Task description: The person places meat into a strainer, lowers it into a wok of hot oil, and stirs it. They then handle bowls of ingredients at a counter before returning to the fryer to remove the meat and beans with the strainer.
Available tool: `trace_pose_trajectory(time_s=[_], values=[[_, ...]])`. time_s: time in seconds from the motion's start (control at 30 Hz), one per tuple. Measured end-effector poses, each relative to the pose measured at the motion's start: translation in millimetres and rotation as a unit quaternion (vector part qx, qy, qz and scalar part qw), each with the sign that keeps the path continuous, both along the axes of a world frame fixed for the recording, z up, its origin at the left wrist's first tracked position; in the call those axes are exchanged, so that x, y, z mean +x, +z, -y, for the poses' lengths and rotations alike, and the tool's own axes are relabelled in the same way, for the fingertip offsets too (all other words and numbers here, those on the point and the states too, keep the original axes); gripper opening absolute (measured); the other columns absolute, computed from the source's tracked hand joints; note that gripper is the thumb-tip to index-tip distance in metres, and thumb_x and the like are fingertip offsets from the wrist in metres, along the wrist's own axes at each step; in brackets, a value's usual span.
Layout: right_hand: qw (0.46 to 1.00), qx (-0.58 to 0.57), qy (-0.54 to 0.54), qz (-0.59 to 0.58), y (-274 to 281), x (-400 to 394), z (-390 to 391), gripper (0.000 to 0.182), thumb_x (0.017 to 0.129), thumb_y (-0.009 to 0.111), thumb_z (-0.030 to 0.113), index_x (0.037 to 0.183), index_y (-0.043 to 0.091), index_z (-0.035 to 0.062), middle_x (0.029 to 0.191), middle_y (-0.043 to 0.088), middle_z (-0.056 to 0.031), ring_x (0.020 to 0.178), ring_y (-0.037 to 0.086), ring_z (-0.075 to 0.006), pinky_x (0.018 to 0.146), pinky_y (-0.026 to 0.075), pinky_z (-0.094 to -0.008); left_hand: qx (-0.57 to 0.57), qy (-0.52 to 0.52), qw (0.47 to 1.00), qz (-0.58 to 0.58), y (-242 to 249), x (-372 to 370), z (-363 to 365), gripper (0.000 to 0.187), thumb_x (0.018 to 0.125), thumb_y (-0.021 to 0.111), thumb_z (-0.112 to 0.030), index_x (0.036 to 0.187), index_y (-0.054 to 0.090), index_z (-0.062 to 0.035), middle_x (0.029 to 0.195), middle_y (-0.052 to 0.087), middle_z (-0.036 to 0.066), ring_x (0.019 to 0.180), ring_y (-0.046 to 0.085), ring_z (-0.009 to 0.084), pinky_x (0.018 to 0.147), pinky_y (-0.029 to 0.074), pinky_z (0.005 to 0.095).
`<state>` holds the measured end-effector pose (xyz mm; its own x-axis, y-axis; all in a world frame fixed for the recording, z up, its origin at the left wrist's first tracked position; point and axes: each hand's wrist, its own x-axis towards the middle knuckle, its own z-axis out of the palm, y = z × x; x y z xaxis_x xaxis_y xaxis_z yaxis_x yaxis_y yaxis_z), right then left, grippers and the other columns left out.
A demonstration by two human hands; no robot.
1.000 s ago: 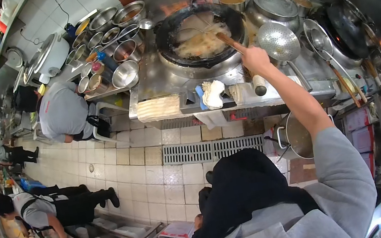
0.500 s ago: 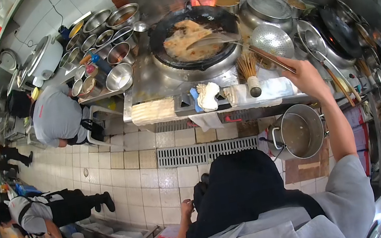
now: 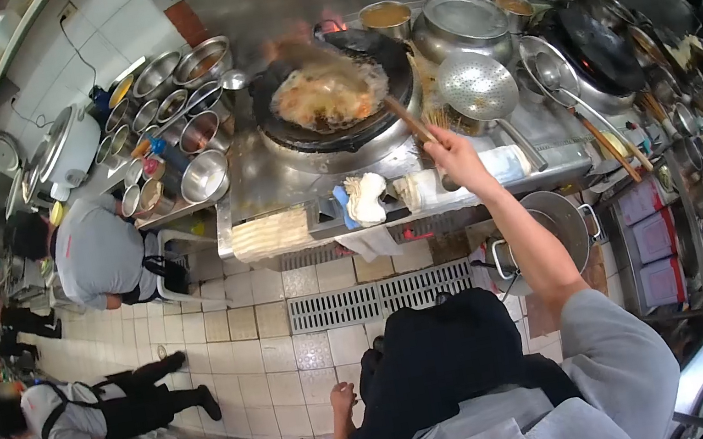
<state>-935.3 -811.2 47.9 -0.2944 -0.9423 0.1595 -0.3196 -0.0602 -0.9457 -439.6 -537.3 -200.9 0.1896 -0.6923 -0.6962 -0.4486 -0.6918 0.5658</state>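
Head view: our right hand (image 3: pixel 453 158) is fisted around the wooden handle of a ladle (image 3: pixel 367 91), arm stretched out over the front edge of the stove counter (image 3: pixel 269 173). Ladle's working end sits inside the black wok (image 3: pixel 331 97), blurred, over browned food (image 3: pixel 326 93). Wok stands on the burner at the counter's middle, a flame showing at its far rim. Our left hand (image 3: pixel 341 398) hangs low beside our dark apron, fingers loosely curled, holding nothing we can make out.

Just right of the wok, a perforated skimmer (image 3: pixel 478 87) rests on the counter, with a lidded steel pot (image 3: pixel 453 21) behind it. White rags (image 3: pixel 365 199) lie along the counter's front edge, left of our right hand. Steel bowls (image 3: pixel 204 174) crowd the counter's left end. A second black wok (image 3: pixel 597 48) sits toward the right end. A steel stockpot (image 3: pixel 557 227) stands on the floor below the front edge. A co-worker in a grey shirt (image 3: pixel 97 253) bends at the left end; another person (image 3: pixel 78 419) leans over a sink far left.
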Motion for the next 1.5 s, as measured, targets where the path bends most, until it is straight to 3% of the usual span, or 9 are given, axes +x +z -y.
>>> trace_pose_trajectory(time_s=[0.23,0.33,0.63,0.87,1.0,1.1,1.2,1.3,1.5], values=[[0.981,0.041,-0.058,0.179,-13.5,-17.1,69.8,0.026,0.089,0.052,0.017,0.114,0.054,0.0105,0.064,0.049,-0.0024,0.042,0.037,-0.0087,0.036,0.029,-0.0253,0.034,0.039,0.999,-0.004,-46.2,15.4,-84.6,0.034,0.079,0.057,-0.014,0.108,0.058,0.0031,0.069,0.061,0.011,0.057,0.059,0.0184,0.048,0.048,0.0312],[0.89,0.176,-0.035,0.42,21.3,18.1,45.9,0.014,0.092,0.049,0.019,0.104,0.049,0.0136,0.061,0.042,-0.0013,0.038,0.028,-0.0067,0.032,0.019,-0.0229,0.014,-0.011,0.999,0.031,-102.5,29.2,-125.5,0.033,0.079,0.056,-0.013,0.107,0.058,0.0029,0.069,0.061,0.012,0.058,0.059,0.0189,0.049,0.049,0.0315],[0.697,0.263,0.096,0.661,32.0,27.2,12.1,0.011,0.095,0.042,0.023,0.09,0.037,0.0143,0.061,0.04,0.0021,0.038,0.023,-0.0029,0.029,0.016,-0.0175,-0.015,-0.034,0.998,0.042,-128.9,23.9,-117.4,0.031,0.078,0.053,-0.011,0.105,0.061,0.0023,0.069,0.062,0.014,0.059,0.061,0.0203,0.05,0.049,0.0325],[0.833,0.23,0.076,0.497,60.6,26.2,-23.1,0.015,0.093,0.046,0.021,0.105,0.045,0.0121,0.061,0.041,0.0025,0.037,0.025,-0.0023,0.03,0.017,-0.0179,-0.06,-0.035,0.997,0.024,-14.7,-1.2,-45.9,0.03,0.078,0.051,-0.01,0.103,0.063,0.0018,0.069,0.063,0.015,0.061,0.062,0.0214,0.051,0.049,0.0332],[0.921,0.203,0.059,0.328,73.6,38.1,-38.2,0.03,0.091,0.049,0.02,0.12,0.046,0.013,0.061,0.041,0.0024,0.037,0.026,-0.0017,0.03,0.016,-0.0178,-0.092,-0.034,0.993,0.063,-64.8,27.0,-55.6,0.031,0.077,0.054,-0.011,0.104,0.062,0.0015,0.071,0.064,0.014,0.058,0.061,0.0198,0.052,0.049,0.0328],[0.946,0.198,0.049,0.252,74.8,37.5,-39.6,0.039,0.09,0.05,0.019,0.129,0.043,0.0144,0.061,0.04,0.003,0.038,0.027,-0.0018,0.03,0.017,-0.0181,0.021,-0.021,0.999,0.044,1.3,1.5,-42.3,0.033,0.077,0.058,-0.015,0.104,0.062,0.0017,0.074,0.065,0.016,0.064,0.063,0.0231,0.057,0.05,0.034],[0.955,0.194,0.03,0.223,77.7,38.2,-41.4,0.04,0.09,0.05,0.019,0.129,0.043,0.0147,0.06,0.04,0.0031,0.038,0.027,-0.0021,0.031,0.018,-0.0186,0.004,-0.049,0.998,0.04,-23.9,11.4,-64.2,0.036,0.077,0.06,-0.021,0.104,0.062,0.0017,0.078,0.065,0.019,0.073,0.064,0.0276,0.064,0.05,0.0351],[0.946,0.171,0.047,0.272,74.1,27.8,-33.7,0.036,0.09,0.05,0.018,0.126,0.046,0.0138,0.059,0.041,0.0027,0.037,0.027,-0.003,0.031,0.018,-0.0196,-0.04,-0.063,0.996,0.056,-118.5,43.1,-95.7,0.036,0.078,0.061,-0.024,0.104,0.062,0.0007,0.082,0.066,0.021,0.079,0.064,0.0294,0.069,0.05,0.0354],[0.947,0.116,0.024,0.298,48.8,-8.6,25.5,0.03,0.091,0.051,0.021,0.119,0.049,0.0139,0.058,0.041,0.0017,0.036,0.027,-0.0052,0.031,0.017,-0.0223,-0.035,-0.063,0.996,0.048,-158.9,50.8,-110.6,0.035,0.078,0.061,-0.027,0.102,0.064,-0.0006,0.085,0.066,0.021,0.08,0.065,0.0295,0.071,0.05,0.0345]])
